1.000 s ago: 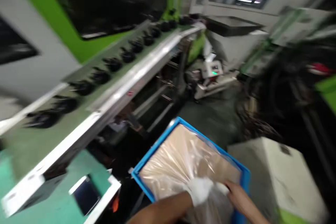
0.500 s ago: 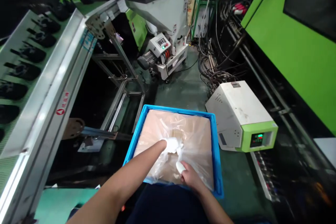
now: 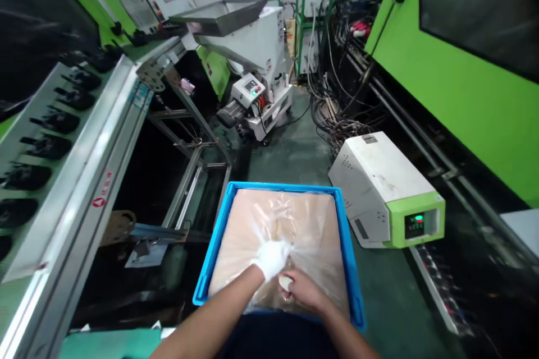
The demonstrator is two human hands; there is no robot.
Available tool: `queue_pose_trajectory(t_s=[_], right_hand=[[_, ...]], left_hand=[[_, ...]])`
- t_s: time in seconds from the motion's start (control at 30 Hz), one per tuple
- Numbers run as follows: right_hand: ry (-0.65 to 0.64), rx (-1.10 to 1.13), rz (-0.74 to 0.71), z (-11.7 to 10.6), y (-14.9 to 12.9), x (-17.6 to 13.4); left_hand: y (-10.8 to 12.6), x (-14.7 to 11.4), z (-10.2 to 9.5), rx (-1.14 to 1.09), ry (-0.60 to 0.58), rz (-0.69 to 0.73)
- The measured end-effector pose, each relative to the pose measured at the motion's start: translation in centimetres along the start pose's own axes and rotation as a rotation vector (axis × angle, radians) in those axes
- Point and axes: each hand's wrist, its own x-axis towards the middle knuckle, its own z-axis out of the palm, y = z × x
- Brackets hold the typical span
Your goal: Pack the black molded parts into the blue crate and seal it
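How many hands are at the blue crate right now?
2: the white-gloved left hand over the clear plastic in the blue crate, and the bare right hand just right of it, holding a small pale object. Both show plainly; no third is visible.

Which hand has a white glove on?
The left hand, at the plastic: a white glove covers it to the wrist. The right hand shows bare fingers, holding a small whitish thing.

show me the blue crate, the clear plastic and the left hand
Blue crate (image 3: 284, 187): head view, on its far rim.
Clear plastic (image 3: 318, 235): head view, on its right side.
Left hand (image 3: 270, 258): head view, on its gloved back.
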Motion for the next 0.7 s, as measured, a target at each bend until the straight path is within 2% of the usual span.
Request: queue_pose_trajectory(t_s=[0.1, 0.2, 0.27, 0.33, 0.43, 0.57, 0.7], right_hand=[[0.125, -0.096, -0.068, -4.9, -0.9, -1.7], [0.23, -0.194, -0.178, -8.1, -4.1, -0.2], [0.201, -0.265, -0.25, -8.2, -6.4, 1.7], [0.148, -0.33, -0.291, -7.4, -7.9, 3.5], [0.104, -0.4, -0.287, -6.0, -8.6, 4.2], [0.03, -0.494, -0.288, -6.2, -8.5, 1.7], [-0.114, -0.644, -0.361, -7.5, -10.1, -1.9]], left_hand=[[-0.5, -1.8, 1.6, -0.004, 0.058, 0.057], [-1.0, -2.3, 2.6, -0.033, 0.117, 0.115], [-1.3, -2.2, 2.7, -0.046, 0.145, 0.146], [-1.4, -2.0, 2.5, -0.056, 0.174, 0.168], [-1.6, -2.6, 1.9, -0.073, 0.237, 0.183], [-1.3, -4.2, 1.6, -0.081, 0.314, 0.115], [-0.7, -5.5, 2.2, -0.083, 0.311, 0.016]])
